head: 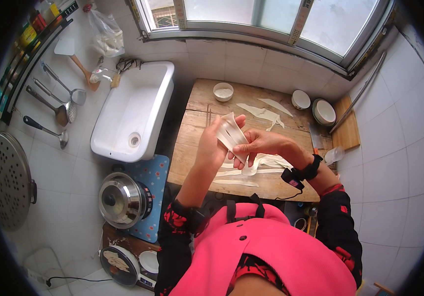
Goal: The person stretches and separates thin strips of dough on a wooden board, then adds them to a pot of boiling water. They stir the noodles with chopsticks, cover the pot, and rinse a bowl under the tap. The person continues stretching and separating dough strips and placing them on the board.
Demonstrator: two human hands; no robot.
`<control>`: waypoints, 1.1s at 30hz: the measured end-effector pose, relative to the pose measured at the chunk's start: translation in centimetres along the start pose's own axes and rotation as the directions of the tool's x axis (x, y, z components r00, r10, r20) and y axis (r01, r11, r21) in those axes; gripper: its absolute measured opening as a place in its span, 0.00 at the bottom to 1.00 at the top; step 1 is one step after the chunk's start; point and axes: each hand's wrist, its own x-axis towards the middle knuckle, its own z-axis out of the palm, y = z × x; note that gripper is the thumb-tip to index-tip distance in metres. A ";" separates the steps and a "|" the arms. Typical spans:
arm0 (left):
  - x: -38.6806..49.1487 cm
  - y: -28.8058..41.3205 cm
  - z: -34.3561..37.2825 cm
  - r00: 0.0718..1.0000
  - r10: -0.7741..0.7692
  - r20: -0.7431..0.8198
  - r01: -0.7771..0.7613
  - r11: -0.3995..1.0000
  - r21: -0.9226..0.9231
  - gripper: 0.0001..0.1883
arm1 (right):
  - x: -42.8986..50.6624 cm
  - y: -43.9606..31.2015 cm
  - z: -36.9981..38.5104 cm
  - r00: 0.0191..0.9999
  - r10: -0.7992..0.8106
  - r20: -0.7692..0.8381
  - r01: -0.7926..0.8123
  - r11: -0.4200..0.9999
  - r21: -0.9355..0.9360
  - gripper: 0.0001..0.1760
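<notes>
A pale, flat piece of dough [229,134] with a slit in it lies across the palm and fingers of my left hand [215,144], above the wooden board. My right hand [258,144] pinches its lower right end between thumb and fingers. Beneath and behind my hands, several dough strips [236,182] are spread on the board near its front edge, some partly hidden. Beyond them lie an irregular flat dough piece [260,112] and a thin pointed one [275,106]. A small bowl of white flour [223,91] and a pair of chopsticks [208,114] are at the back left.
The wooden board [186,137] carries white bowls [324,111] and a cleaver [315,136] at right. Left are a white sink [134,107] and a lidded steel pot [120,200]. A pan [120,265] with food sits lower left. A cutting board [346,124] leans at the right wall.
</notes>
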 end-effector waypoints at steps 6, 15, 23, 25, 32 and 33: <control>0.0 0.4 -0.4 0.997 -0.006 -0.080 0.020 0.984 0.175 0.15 | -0.1 0.2 0.4 0.998 0.041 -0.039 -0.040 0.999 0.020 0.19; 1.5 2.2 -2.6 0.979 0.160 -0.125 -0.129 0.965 0.228 0.09 | -1.2 -1.1 1.6 0.994 0.092 0.050 -0.089 0.994 -0.055 0.19; 1.0 -1.4 -2.7 0.971 -0.102 0.218 0.017 0.932 0.361 0.45 | -2.3 -6.0 1.3 0.937 -0.217 -0.272 0.258 0.958 0.123 0.19; 1.4 -2.5 -2.2 0.933 -0.190 0.304 0.027 0.882 0.471 0.51 | -2.5 -7.4 1.0 0.888 -0.288 -0.358 0.335 0.939 0.077 0.19; 1.3 -6.5 -3.8 0.843 -0.364 0.397 0.080 0.813 0.577 0.14 | -6.3 -14.5 -2.9 0.603 -0.634 -0.483 0.583 0.764 -0.276 0.17; 1.4 -7.0 -4.6 0.836 -0.412 0.362 0.111 0.774 0.623 0.14 | -7.2 -16.0 -3.9 0.544 -0.627 -0.557 0.556 0.767 -0.321 0.16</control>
